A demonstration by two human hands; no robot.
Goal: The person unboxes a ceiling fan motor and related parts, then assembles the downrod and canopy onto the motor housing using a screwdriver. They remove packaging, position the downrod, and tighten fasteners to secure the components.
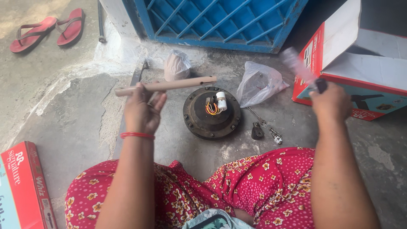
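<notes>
The left hand (142, 111) has its grip closed around a long beige metal rod (166, 85), held level near its left end, so the long free part juts out to the right of the grip; stiff and likely slick, it should balance better taken nearer its middle. The right hand (333, 101) is closed on a blurred dark-handled tool (302, 70). Between both grips, on the concrete floor (68, 127), sits a round dark motor housing (211, 113), probably heavy, its coloured wires fragile

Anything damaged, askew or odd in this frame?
Nothing is clearly damaged. The ceiling fan motor lies on cracked concrete with loose wires showing, small hardware scattered beside it. The right hand holds a motion-blurred tool.
</notes>
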